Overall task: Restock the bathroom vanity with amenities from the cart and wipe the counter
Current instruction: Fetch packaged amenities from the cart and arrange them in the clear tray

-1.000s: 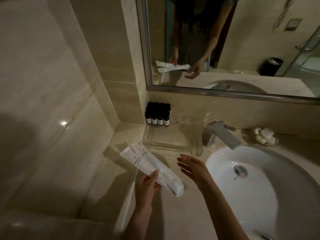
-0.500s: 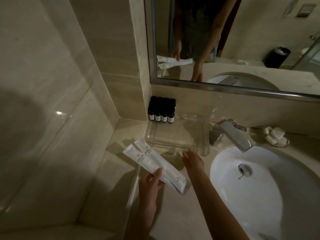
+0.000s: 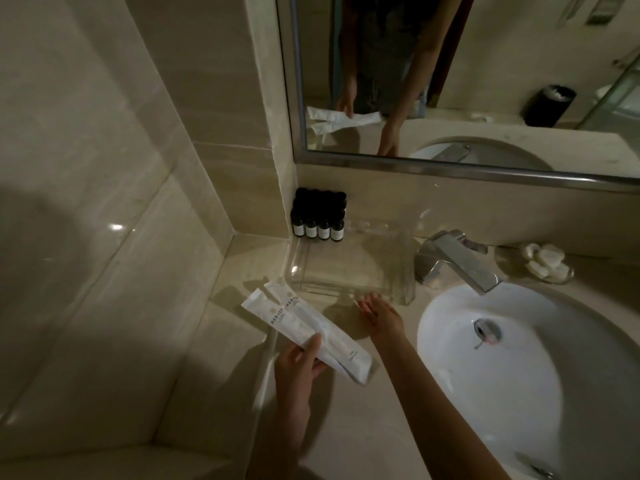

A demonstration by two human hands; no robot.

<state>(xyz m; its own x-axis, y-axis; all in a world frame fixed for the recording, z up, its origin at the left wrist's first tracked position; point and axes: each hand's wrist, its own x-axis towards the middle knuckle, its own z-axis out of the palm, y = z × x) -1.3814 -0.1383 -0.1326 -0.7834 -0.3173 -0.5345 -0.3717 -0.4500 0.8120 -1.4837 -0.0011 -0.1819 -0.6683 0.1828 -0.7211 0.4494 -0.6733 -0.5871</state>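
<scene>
Over counter (image 3: 346,420) left of sink (image 3: 519,393): two long white packets (image 3: 311,327) pinched mid-length in left hand (image 3: 294,368), thumb on top, fingers curled beneath. Long axes parallel, diagonal; far ends pointing back-left, beside clear tray (image 3: 332,289). Right hand (image 3: 381,315) empty, fingers straight, just beside tray front.

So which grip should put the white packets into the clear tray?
Left. The left grip holds both white packets, just front-left of the clear tray. The right grip is empty, fingers straight near the tray's front rim; it could steady the tray.
</scene>
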